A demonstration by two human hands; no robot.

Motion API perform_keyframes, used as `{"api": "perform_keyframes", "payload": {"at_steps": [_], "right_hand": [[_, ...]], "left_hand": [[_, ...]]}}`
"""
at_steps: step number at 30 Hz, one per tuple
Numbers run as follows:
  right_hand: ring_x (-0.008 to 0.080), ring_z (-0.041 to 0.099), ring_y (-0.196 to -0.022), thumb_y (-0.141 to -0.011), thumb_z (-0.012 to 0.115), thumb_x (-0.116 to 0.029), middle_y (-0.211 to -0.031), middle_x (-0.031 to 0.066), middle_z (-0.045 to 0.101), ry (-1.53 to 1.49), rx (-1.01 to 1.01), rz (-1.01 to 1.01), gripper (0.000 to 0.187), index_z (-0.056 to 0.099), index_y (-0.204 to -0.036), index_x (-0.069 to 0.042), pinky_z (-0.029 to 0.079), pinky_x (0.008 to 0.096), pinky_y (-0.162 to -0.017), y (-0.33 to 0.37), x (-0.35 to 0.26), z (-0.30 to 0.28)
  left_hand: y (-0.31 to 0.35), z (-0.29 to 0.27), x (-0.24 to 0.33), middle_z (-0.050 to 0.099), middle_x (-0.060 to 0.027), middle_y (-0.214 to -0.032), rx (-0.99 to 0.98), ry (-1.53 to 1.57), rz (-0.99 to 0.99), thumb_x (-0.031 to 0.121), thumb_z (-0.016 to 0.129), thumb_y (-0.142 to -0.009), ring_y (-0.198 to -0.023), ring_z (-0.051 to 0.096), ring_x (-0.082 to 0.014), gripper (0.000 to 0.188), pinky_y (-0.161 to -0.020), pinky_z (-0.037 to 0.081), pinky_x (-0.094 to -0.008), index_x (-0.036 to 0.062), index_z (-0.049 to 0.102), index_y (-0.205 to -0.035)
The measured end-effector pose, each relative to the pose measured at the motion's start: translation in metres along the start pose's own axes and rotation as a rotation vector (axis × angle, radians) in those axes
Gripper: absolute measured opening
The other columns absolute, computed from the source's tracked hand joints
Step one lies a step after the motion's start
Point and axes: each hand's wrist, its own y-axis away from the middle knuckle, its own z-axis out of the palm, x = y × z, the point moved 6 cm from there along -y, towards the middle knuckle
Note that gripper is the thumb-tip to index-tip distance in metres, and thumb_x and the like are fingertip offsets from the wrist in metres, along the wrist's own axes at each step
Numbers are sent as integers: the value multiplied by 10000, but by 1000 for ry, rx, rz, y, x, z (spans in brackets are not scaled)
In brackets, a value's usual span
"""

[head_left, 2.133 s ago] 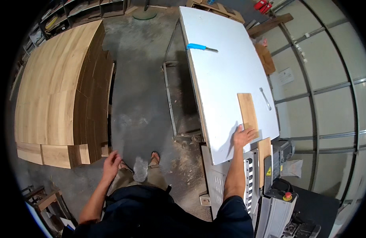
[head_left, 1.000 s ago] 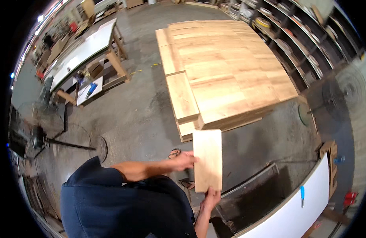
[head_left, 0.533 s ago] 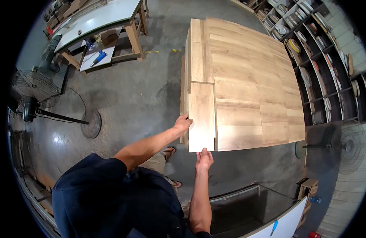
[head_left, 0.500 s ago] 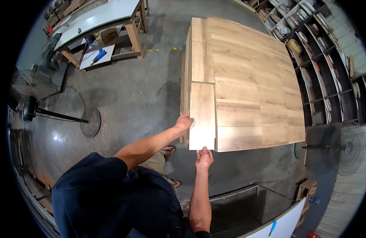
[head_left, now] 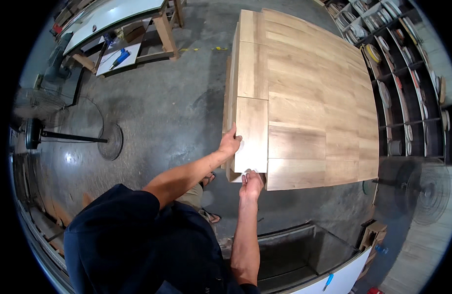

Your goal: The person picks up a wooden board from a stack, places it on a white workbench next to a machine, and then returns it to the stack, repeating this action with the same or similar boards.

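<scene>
A rectangular wood-grain board (head_left: pixel 252 132) lies at the near end of the left column of a large stack of similar boards (head_left: pixel 314 98). My left hand (head_left: pixel 230 143) is closed over the board's left edge, thumb on top, the other fingers mostly hidden down the side. At the board's near end is my right hand (head_left: pixel 251 186), its fingers curled and pressed to the edge. Just below that end, a strip of the lower layer (head_left: pixel 235 177) shows. The board's far end meets another board (head_left: pixel 253 71) in the same column.
A white-topped workbench (head_left: pixel 115 22) stands far left, a blue tool (head_left: pixel 120 58) on its lower shelf. A pedestal fan (head_left: pixel 34 133) is at left, another fan (head_left: pixel 424 193) at right. Shelves of rolls (head_left: pixel 402 93) line the right. A dark open frame (head_left: pixel 304 250) lies near, below the stack.
The board has slid away from me against the one beyond it, closing the gap and baring the layer beneath at the near end. Both hands stay on it; my right fingers have curled more.
</scene>
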Motion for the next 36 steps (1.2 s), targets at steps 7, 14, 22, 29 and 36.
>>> {"api": "perform_keyframes", "payload": {"at_steps": [7, 14, 22, 29, 36], "right_hand": [[124, 542, -704, -871, 557, -118, -867, 39, 589, -35, -113, -188, 235, 554, -1085, -20, 467, 242, -625, 24, -17, -76], [145, 596, -747, -869, 538, -86, -895, 89, 618, -499, 548, -432, 241, 538, -1089, 12, 496, 240, -619, 164, 17, -380], [219, 549, -895, -890, 542, -274, -939, 110, 566, -1261, 994, -869, 281, 523, -950, 0, 510, 308, -747, 357, 113, -633], [248, 390, -1149, -852, 527, -480, -1405, 123, 242, -1478, 1172, -883, 733, 260, -1349, -11, 403, 333, -902, 370, 119, -781], [260, 553, -761, -822, 545, -209, -787, 115, 593, -1532, 703, -1225, 187, 565, -890, -37, 478, 371, -721, 324, 144, -896]], "left_hand": [[-15, 10, -8, 550, -205, -1027, 46, -327, 444, 311, 558, -850, -959, 515, -313, 417, -865, 407, -403, -26, 513, -1093], [141, 22, 41, 353, -193, -1322, -158, -336, 748, 134, 510, -894, -1221, 345, -276, 542, -1004, 296, -358, -25, 263, -1349], [320, 147, -16, 405, -124, -1305, -1049, -359, 701, 70, 495, -876, -1119, 456, -221, 472, -935, 367, -308, 20, 353, -1323], [400, 186, -52, 552, -110, -1131, -1268, -555, 611, 82, 542, -848, -980, 535, -160, 369, -846, 434, -281, -24, 485, -1198], [424, 172, -74, 636, -100, -961, -1214, -716, 424, 169, 576, -850, -882, 596, -163, 288, -770, 469, -279, -6, 581, -1079]]}}
